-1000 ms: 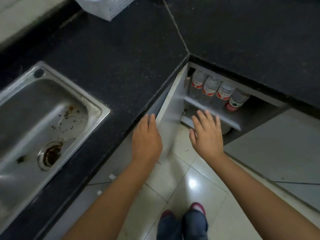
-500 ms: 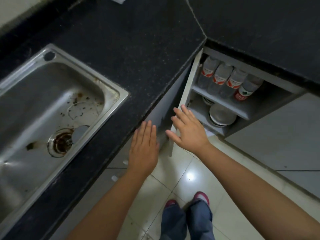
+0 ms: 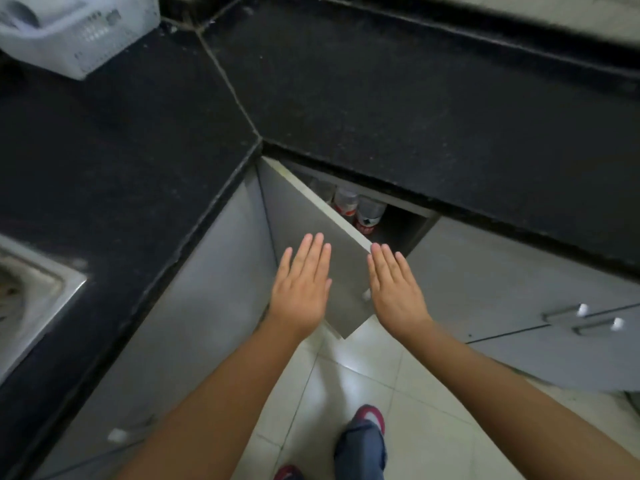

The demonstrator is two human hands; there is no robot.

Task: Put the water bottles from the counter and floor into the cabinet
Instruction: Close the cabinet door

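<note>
Water bottles (image 3: 360, 211) stand upright on a shelf inside the corner cabinet (image 3: 412, 225), under the black counter (image 3: 415, 109); two with red-and-white labels show through the gap, the rest hidden behind the door. The grey cabinet door (image 3: 311, 237) stands partly ajar, its free edge angled toward the viewer. The left hand (image 3: 301, 285) lies flat against the door's outer face, fingers straight and together, holding nothing. The right hand (image 3: 394, 289) is likewise flat with fingers extended, its fingertips at the door's free edge. Both forearms reach forward and down. Compared with half a second earlier, the door has swung from wide open to nearly closed, hiding the lower shelf and its dishes. A white basket (image 3: 76, 32) sits on the counter at upper left; a steel sink (image 3: 31, 306) lies at far left.
</note>
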